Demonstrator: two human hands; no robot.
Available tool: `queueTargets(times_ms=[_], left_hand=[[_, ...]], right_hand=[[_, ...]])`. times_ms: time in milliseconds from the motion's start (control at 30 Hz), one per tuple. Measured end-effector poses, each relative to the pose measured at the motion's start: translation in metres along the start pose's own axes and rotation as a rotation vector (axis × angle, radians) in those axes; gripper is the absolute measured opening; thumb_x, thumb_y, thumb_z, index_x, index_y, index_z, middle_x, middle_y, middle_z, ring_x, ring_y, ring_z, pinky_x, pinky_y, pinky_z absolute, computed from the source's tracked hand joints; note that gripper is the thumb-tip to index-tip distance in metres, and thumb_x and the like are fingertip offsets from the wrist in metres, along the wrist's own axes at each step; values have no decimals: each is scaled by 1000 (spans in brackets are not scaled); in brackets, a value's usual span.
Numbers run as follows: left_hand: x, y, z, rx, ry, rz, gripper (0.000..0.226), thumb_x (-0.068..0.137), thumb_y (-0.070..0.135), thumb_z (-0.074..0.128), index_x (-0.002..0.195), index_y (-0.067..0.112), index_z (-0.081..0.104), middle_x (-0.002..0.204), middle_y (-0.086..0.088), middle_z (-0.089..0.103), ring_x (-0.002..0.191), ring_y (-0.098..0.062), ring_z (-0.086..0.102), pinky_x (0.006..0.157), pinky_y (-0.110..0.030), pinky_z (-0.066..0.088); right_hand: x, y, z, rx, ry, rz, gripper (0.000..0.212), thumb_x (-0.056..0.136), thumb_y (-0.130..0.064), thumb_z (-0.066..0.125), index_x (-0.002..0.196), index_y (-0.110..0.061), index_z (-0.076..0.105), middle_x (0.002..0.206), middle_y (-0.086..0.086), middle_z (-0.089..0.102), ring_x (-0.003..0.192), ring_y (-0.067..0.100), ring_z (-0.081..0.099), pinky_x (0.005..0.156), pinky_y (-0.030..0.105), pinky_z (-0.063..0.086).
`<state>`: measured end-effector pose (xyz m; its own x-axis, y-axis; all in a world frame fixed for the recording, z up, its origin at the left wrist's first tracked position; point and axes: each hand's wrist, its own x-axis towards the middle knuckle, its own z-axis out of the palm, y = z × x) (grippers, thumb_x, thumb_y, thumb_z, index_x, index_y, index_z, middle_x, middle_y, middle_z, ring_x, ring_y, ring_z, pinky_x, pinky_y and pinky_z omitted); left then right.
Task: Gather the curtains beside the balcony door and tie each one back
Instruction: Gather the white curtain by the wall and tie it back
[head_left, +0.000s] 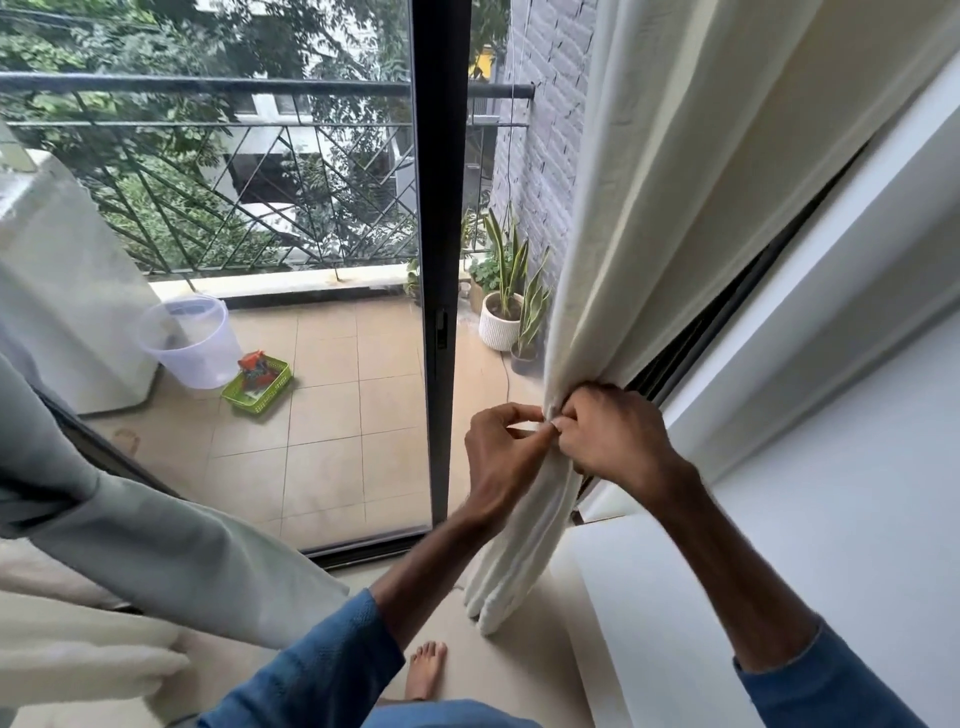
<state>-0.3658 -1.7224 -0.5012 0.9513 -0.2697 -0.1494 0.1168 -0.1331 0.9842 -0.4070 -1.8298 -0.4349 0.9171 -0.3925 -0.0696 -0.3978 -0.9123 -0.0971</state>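
A cream curtain (649, 208) hangs at the right of the balcony door, bunched into a narrow waist at about hip height. My left hand (501, 457) and my right hand (608, 441) meet at that waist, fingers curled. Between their fingertips runs a thin white tie-back (524, 430), pinched at both ends. Below my hands the curtain's folds (511, 566) fall to the floor. A second curtain (171, 551), grey-green over cream, hangs loose at the lower left, untouched.
The dark door frame (441, 260) stands just left of my hands, glass to its left. Outside are potted plants (506, 306), a clear bucket (192, 340), a green basket (257, 387) and a railing. A white wall (831, 467) lies right. My bare foot (426, 670) is on the floor.
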Motion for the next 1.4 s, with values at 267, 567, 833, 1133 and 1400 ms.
queueTargets(times_ms=[267,567,833,1133,1400], left_hand=[[18,-4,-24,9,0,-18,15,68,20,76,82,18,81,74,1,78,75,-17,76,75,-47,63],[3,-1,-16,70,-1,52,8,71,19,77,77,20,81,60,3,73,57,-6,69,59,-29,57],[18,-3,-22,21,19,22,10,72,26,82,80,19,81,70,4,77,72,-17,76,71,-40,63],[29,-5,-29,14,-24,52,10,75,21,80,85,22,79,71,1,77,71,-17,76,76,-48,62],[36,-18,-19,232,-76,103,49,91,60,63,69,17,69,57,-1,70,52,-15,70,61,-42,62]], right_hand=[[-13,-1,37,205,434,-218,23,93,-42,67,87,-21,76,76,1,75,69,30,70,54,34,53],[-9,-10,24,67,-14,-82,19,87,-28,51,84,-15,65,87,11,73,86,36,70,71,36,51],[-3,-6,28,170,-30,-109,26,98,-32,45,98,-22,69,83,6,76,80,30,72,68,36,51],[-1,-5,54,174,257,-134,19,98,-30,53,102,-26,71,86,11,74,84,38,69,64,41,50],[9,22,63,373,500,-169,27,96,-19,64,120,-26,73,96,0,70,76,18,67,72,26,55]])
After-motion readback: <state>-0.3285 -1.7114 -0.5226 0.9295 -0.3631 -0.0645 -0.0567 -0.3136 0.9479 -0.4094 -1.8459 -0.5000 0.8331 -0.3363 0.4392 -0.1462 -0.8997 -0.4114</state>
